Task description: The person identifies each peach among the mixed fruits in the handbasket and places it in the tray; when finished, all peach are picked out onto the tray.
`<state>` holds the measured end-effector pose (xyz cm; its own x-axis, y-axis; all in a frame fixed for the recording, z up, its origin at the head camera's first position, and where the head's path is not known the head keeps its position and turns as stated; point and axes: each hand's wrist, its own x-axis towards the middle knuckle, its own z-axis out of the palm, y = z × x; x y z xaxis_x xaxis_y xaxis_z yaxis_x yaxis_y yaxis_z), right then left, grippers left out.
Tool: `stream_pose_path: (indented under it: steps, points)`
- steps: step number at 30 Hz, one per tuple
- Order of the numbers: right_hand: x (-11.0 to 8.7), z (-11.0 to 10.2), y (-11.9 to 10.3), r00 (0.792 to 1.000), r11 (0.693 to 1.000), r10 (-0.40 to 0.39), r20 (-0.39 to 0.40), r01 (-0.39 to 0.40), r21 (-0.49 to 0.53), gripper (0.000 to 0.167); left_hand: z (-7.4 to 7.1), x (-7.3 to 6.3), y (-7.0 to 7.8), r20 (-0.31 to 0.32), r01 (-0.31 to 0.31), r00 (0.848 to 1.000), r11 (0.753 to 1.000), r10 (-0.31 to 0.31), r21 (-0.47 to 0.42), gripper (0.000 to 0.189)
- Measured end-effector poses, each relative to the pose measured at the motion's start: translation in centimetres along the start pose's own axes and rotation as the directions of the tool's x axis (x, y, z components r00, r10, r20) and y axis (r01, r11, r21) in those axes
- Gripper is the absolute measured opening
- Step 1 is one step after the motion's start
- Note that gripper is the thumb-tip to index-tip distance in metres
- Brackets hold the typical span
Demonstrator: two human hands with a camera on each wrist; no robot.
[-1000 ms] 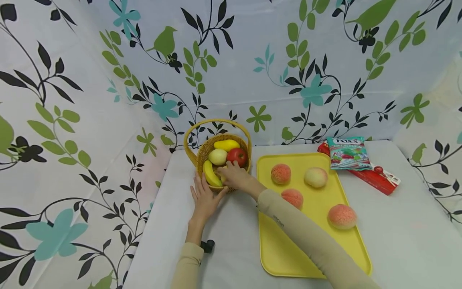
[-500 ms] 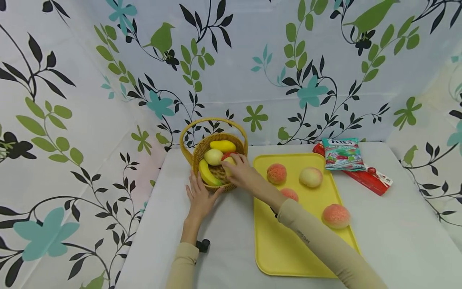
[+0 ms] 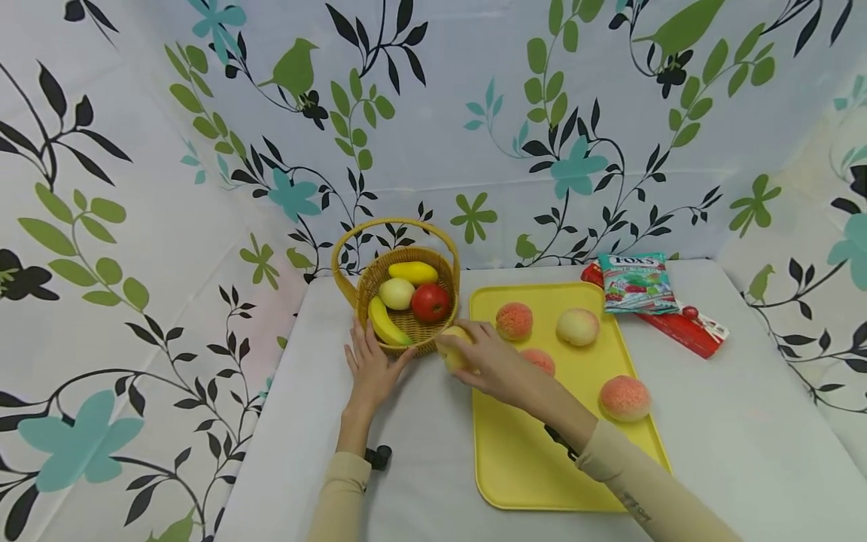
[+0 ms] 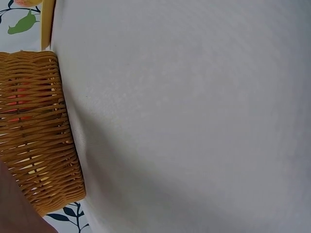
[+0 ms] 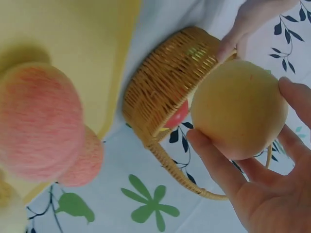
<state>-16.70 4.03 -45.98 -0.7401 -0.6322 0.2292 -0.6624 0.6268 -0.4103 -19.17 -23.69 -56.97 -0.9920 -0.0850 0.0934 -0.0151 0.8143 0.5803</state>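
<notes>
My right hand (image 3: 497, 365) holds a yellow peach (image 3: 455, 348) between thumb and fingers, just off the front right rim of the wicker basket (image 3: 433, 348). Seen from the right wrist, this peach (image 5: 238, 109) is round with a faint orange blush. My left hand (image 3: 371, 370) rests against the basket's front left side, fingers extended and thumb spread along the front. Inside the basket lie a banana (image 3: 387, 324), a pale yellow-green fruit (image 3: 396, 293), a yellow mango-like fruit (image 3: 413, 272) and a red apple (image 3: 430, 302). In the left wrist view the basket's woven wall (image 4: 34, 126) fills the left edge.
A yellow tray (image 3: 535, 467) lies right of the basket, bearing pink peaches (image 3: 625, 398) and a paler one (image 3: 578, 327). Behind its right corner a teal candy bag (image 3: 637, 284) overlaps a red box (image 3: 687, 335). The patterned cloth (image 3: 474, 150) stands behind the table.
My right hand has lifted the yellow peach out of the basket and carried it right and toward me, uncovering the apple. The left hand stays at the basket.
</notes>
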Motion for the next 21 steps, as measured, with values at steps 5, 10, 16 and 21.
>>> stream_pose_path:
  steps: [5,10,16,21]
  points:
    - [-4.4,0.3,0.2,0.999,1.0,0.011,0.047,-0.012,0.028,0.053,0.4,0.0,-0.4,-0.019,0.006,1.0,1.0,-0.006,0.001,0.118]
    - [-7.4,1.0,0.9,0.997,0.998,0.039,0.066,-0.042,0.045,0.052,0.6,0.1,-0.6,-0.037,-0.009,0.999,1.0,0.009,-0.006,0.117]
    - [-8.9,1.7,1.8,0.995,0.994,0.071,0.068,-0.076,0.077,0.051,0.4,0.0,-0.3,-0.013,0.007,1.0,1.0,-0.007,-0.008,0.117]
    - [-9.8,2.3,2.3,0.995,0.994,0.069,0.077,-0.075,0.076,0.05,0.4,0.0,0.0,-0.011,0.008,1.0,1.0,-0.008,-0.009,0.116]
